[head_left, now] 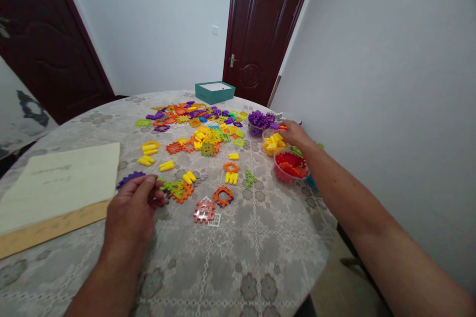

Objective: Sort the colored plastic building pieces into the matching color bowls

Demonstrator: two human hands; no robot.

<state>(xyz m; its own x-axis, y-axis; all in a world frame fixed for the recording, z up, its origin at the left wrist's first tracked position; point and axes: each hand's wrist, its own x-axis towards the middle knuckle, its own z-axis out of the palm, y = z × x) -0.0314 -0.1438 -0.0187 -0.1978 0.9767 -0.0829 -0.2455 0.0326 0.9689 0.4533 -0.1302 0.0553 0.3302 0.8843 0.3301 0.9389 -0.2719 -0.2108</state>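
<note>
My right hand (296, 134) reaches to the bowls on the right, its fingers closed on a small orange building piece (283, 128). Beside it is a clear bowl of purple building pieces (261, 120). Under and near that wrist are a bowl of yellow pieces (274, 142) and a bowl of red pieces (290, 165). My left hand (136, 203) is low over the table with fingers curled and thumb against the index finger; what it holds, if anything, is hidden. Close to its fingertips lie green pieces (173, 187), and a dark purple piece (130, 178) lies just behind it.
A mixed heap of building pieces (201, 118) covers the table's far middle. Loose yellow pieces (167, 166) and an orange square frame (223, 196) lie nearer. A teal box (214, 92) stands at the back. Left is a paper sheet (63, 178) over a brown board (55, 225).
</note>
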